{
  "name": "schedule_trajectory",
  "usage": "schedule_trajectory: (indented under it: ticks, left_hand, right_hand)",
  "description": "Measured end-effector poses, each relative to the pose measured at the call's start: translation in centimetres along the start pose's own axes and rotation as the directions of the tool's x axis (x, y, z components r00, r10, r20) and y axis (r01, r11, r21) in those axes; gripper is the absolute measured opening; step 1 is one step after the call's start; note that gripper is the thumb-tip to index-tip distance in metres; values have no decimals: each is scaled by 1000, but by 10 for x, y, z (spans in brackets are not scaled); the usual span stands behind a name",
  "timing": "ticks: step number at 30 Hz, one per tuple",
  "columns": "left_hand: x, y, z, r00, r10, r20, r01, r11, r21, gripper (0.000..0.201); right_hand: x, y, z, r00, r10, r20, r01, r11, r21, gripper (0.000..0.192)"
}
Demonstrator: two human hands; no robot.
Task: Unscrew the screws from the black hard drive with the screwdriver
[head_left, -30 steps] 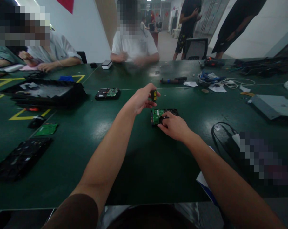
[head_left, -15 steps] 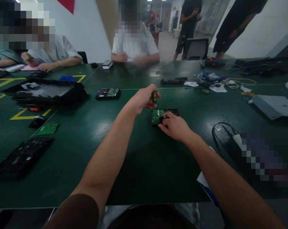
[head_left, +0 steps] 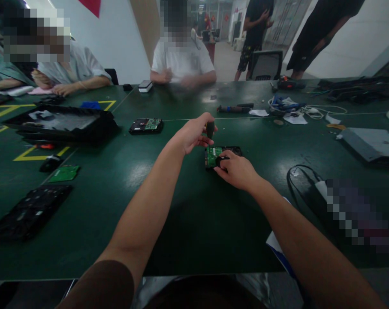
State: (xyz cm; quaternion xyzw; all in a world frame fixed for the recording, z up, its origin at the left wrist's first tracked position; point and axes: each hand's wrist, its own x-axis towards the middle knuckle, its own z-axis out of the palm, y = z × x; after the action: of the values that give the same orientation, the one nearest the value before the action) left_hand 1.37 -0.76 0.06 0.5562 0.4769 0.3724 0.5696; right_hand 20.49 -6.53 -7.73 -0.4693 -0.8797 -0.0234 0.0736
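A screwdriver (head_left: 210, 129) is held upright in the left hand (head_left: 196, 134), its shaft pointed down at the far left part of a drive (head_left: 212, 154), while a small black object (head_left: 219, 160) is gripped by the right hand (head_left: 237, 169) against the drive's green face. On the table (head_left: 188, 231), a second drive (head_left: 146, 125) and a black tray (head_left: 101, 128) are set farther left, with a green board (head_left: 64, 173) and a black panel (head_left: 33, 211) laid nearer. A grey box (head_left: 369, 142) is placed at the right, and a person in white (head_left: 184, 62) is seated opposite.
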Motion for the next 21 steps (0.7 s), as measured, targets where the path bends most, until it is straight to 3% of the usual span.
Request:
schedule_trajectory:
  ticks: [7, 13, 21]
  left_hand:
    - [4, -2, 1, 999, 14, -29, -13, 1000, 27, 39]
    - [3, 0, 3, 999, -27, 23, 28, 999, -37, 37]
    - [4, -2, 1, 999, 15, -45, -13, 999, 42, 38]
  right_hand:
    - [0, -2, -3, 1000, 12, 20, -12, 1000, 10, 43]
    - [0, -2, -1, 1000, 10, -1, -10, 1000, 2, 41]
    - [0, -1, 1, 1000, 6, -18, -5, 1000, 8, 42]
